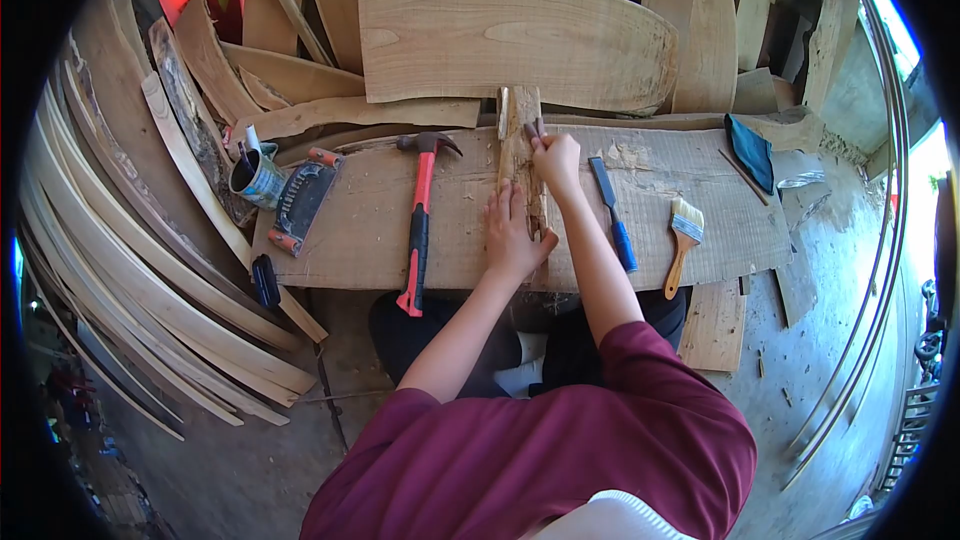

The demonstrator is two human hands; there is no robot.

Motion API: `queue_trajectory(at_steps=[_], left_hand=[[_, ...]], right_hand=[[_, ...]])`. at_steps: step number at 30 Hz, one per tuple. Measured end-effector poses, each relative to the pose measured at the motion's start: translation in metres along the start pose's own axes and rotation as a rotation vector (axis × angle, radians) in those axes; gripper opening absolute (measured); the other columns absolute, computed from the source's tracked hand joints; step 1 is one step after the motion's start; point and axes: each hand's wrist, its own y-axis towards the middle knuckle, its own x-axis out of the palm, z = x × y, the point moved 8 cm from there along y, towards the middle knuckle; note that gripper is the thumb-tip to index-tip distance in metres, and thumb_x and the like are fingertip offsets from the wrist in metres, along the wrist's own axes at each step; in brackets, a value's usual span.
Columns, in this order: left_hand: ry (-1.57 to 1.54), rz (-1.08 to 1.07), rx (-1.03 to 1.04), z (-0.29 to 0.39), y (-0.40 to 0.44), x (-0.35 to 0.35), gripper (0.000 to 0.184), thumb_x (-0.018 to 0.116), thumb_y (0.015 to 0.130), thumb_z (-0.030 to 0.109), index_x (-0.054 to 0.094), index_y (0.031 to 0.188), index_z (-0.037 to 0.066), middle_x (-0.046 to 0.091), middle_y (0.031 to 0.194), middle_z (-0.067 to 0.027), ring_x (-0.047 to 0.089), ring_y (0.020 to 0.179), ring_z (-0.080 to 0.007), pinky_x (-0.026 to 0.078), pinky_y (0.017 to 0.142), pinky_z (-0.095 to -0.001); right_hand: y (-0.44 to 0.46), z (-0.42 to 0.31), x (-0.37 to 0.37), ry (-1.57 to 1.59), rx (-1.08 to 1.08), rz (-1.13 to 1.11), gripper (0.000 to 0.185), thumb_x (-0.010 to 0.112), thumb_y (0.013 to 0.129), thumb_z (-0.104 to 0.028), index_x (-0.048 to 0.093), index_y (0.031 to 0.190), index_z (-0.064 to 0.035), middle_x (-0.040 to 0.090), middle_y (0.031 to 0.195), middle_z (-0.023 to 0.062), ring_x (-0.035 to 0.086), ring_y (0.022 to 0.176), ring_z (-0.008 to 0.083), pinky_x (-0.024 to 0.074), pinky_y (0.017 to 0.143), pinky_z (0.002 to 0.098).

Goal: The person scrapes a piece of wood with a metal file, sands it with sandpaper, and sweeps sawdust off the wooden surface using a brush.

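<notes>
A narrow, rough-edged strip of wood point(519, 145) lies lengthwise across the broad plank, pointing away from me. My left hand point(514, 238) is pressed on its near part, fingers stretched out and thumb apart. Further up the strip, my right hand point(558, 160) is closed, and a small dark thing point(537, 128) shows at its fingers, too small to name. A claw hammer point(419, 220) with a red and black handle lies left of the strip. To the right are a blue-handled chisel point(614, 215) and a paintbrush point(681, 245) with a wooden handle.
The broad plank point(370, 200) serves as a worktop over my legs. On its left are a sanding block point(305, 200) and a tin can point(258, 178). A dark cloth point(750, 152) lies at the right end. Large boards point(520, 35) lean behind; curved strips point(150, 290) stand left.
</notes>
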Motion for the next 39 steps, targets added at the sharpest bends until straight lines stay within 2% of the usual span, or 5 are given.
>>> queue_trajectory(at_steps=[13,23,28,32,39], left_hand=[[-0.016,-0.049,-0.022,-0.007,0.001,-0.006,0.090,0.072,0.065,0.034,0.033,0.140,0.003,0.029,0.147,-0.0198,0.029,0.134,-0.0415,0.020,0.112,-0.0508],[-0.029,-0.057,-0.019,-0.005,0.001,-0.010,0.089,0.073,0.065,0.034,0.034,0.139,0.003,0.030,0.146,-0.0198,0.029,0.134,-0.0417,0.021,0.112,-0.0517],[-0.008,-0.054,-0.021,-0.007,0.000,-0.006,0.090,0.072,0.066,0.035,0.033,0.140,0.003,0.029,0.147,-0.0201,0.029,0.135,-0.0416,0.021,0.112,-0.0517],[-0.004,-0.043,-0.016,-0.008,0.001,-0.005,0.090,0.072,0.066,0.035,0.032,0.140,0.002,0.029,0.147,-0.0201,0.029,0.135,-0.0416,0.020,0.112,-0.0516],[-0.030,-0.041,-0.011,-0.008,0.001,-0.008,0.090,0.072,0.066,0.036,0.033,0.140,0.002,0.030,0.147,-0.0205,0.029,0.135,-0.0412,0.020,0.112,-0.0518]], right_hand=[[0.076,0.013,0.023,0.008,0.054,0.108,0.022,0.070,0.076,-0.023,0.072,0.083,-0.0024,0.063,0.070,0.0241,0.066,0.067,0.0371,0.0521,0.067,0.0400],[-0.016,-0.002,-0.003,0.066,-0.064,0.123,0.019,0.066,0.077,-0.016,0.070,0.074,0.0017,0.060,0.068,0.0262,0.062,0.067,0.0417,0.0500,0.067,0.0454],[0.025,0.004,0.011,-0.009,-0.044,0.096,0.021,0.067,0.078,-0.023,0.072,0.079,-0.0021,0.061,0.066,0.0241,0.064,0.063,0.0383,0.0514,0.063,0.0421],[0.099,0.017,0.038,-0.157,-0.012,0.079,0.023,0.067,0.078,-0.025,0.072,0.075,-0.0032,0.063,0.069,0.0232,0.065,0.069,0.0379,0.0526,0.067,0.0426],[0.053,0.005,0.024,-0.105,-0.004,0.003,0.024,0.067,0.078,-0.020,0.068,0.071,0.0028,0.064,0.078,0.0264,0.064,0.077,0.0413,0.0522,0.073,0.0450]])
